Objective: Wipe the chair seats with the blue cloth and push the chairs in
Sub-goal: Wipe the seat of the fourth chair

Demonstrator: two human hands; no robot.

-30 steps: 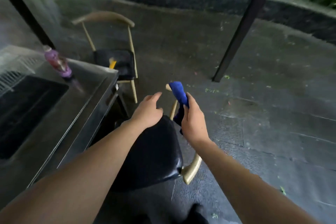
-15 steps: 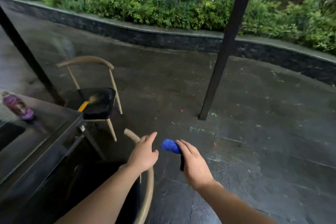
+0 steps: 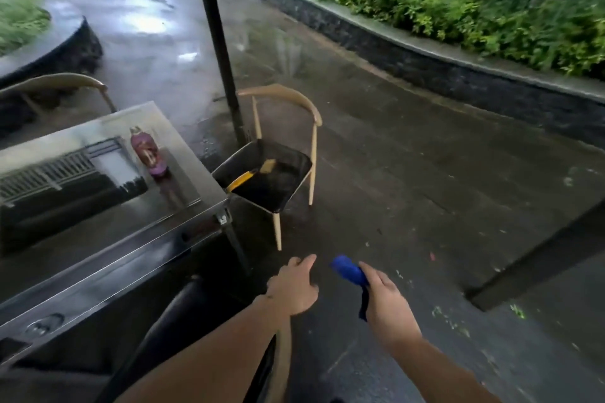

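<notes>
Outdoors, under the shelter, the person stood by the corner of the glass-topped table (image 3: 108, 206) with the blue cloth (image 3: 348, 271) bunched in the right hand (image 3: 388, 304), fingers curled round it so that one soft end poked forward and a tail hung below the palm. It looked light and limp, the sort of thing best spread flat under the palm for wiping, not kept in a wad. The left hand (image 3: 293, 288) held nothing; its fingers were loosely extended, hovering just above the curved wooden backrest of the near chair (image 3: 283, 357), whose dark seat seemed tucked largely under the table edge. Whether the hand touched the rail I could not tell. Ahead, the far chair (image 3: 281, 141) stood pulled out at the table's corner, angled, its black seat glossy and probably slick. On that seat lay a yellow-handled brush (image 3: 252, 173), which I judged would need lifting off before any wiping. The chair looked light enough, with thin pale legs and a bent top rail, and that rail seemed the natural place to grip for pushing it in; the paving (image 3: 425, 173) looked wet, so the legs might skid or catch. A purple bottle (image 3: 145, 152) stood on the table, well clear of the hands. A third chair back (image 3: 55, 82) showed beyond the table's far side.
</notes>
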